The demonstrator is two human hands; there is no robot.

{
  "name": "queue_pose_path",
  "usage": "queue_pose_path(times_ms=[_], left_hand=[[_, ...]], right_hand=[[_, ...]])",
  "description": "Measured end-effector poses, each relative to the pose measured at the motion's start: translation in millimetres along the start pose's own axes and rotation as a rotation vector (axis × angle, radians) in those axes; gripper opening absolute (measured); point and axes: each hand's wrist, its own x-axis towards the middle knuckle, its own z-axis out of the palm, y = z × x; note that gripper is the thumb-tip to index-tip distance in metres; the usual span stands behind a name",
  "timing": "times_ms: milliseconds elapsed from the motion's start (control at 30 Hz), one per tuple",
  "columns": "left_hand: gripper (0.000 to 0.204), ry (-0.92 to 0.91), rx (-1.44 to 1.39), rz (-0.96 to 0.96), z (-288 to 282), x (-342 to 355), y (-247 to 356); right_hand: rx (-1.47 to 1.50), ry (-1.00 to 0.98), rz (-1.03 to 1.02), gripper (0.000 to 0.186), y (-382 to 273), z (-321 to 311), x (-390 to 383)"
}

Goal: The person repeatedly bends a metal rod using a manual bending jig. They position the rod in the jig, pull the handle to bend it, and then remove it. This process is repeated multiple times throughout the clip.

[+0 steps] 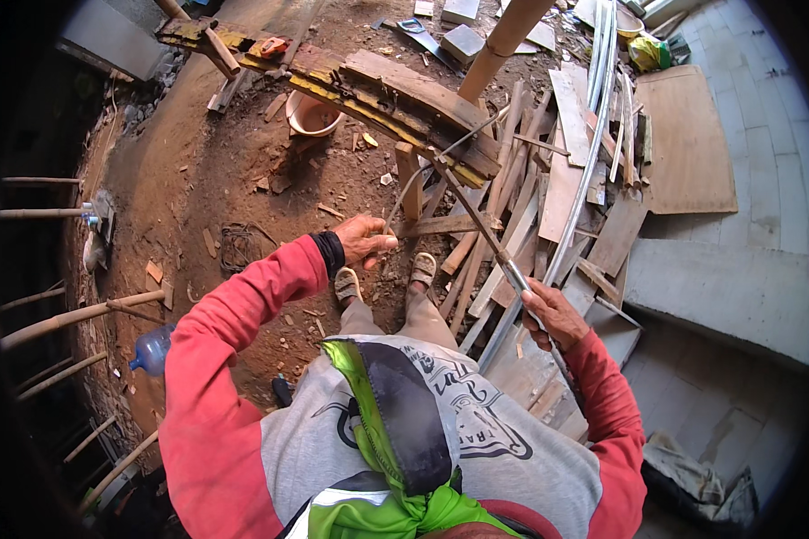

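My left hand [367,240] is closed on a thin steel rod [410,184], which runs up from my fingers to the timber bench [386,109] and onward past it to the upper right. My right hand [550,313] grips a long metal bar [503,259], silver pipe at the near part and rusty toward its far tip, which slants up to meet the rod at the bench's right part. The bench is a rough plank with worn yellow edging on wooden posts. An orange tool [273,47] lies on its left part. My sandaled feet stand on dirt below.
Loose boards and long strips [566,117] pile up at the right, beside a plywood sheet [679,144] and concrete slab [719,296]. A bucket [313,115] sits beyond the bench. A bamboo pole [499,49] rises there. Bamboo poles [81,323] and a blue water jug [153,350] lie left.
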Motion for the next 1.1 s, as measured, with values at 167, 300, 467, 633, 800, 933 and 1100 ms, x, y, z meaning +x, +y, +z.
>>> queue_pose_path(times_ms=[167, 300, 467, 633, 800, 933, 1100], left_hand=[[0.033, -0.063, -0.100, -0.079, 3, -2, 7], [0.034, -0.053, -0.068, -0.085, 7, -2, 13], [0.039, -0.187, -0.281, -0.070, 1, 3, 3], [0.042, -0.468, -0.843, -0.208, 10, -1, -1], [0.039, -0.396, -0.956, -0.215, 36, 9, -12], [0.040, -0.322, -1.096, -0.137, 60, 13, 3], [0.041, -0.057, -1.049, -0.110, 89, 34, 2]], right_hand=[[0.046, 0.020, 0.031, 0.053, 5, 1, -2], [0.027, 0.013, 0.017, 0.052, 6, -3, 0], [0.076, 0.006, 0.064, 0.050, 5, -2, 2], [0.031, 0.024, 0.107, 0.042, 14, -2, 5], [-0.089, 0.060, 0.069, 0.038, 32, -4, 19], [-0.071, 0.071, 0.044, 0.040, 30, 8, 23], [-0.187, 0.125, -0.047, 0.033, 41, 39, 41]])
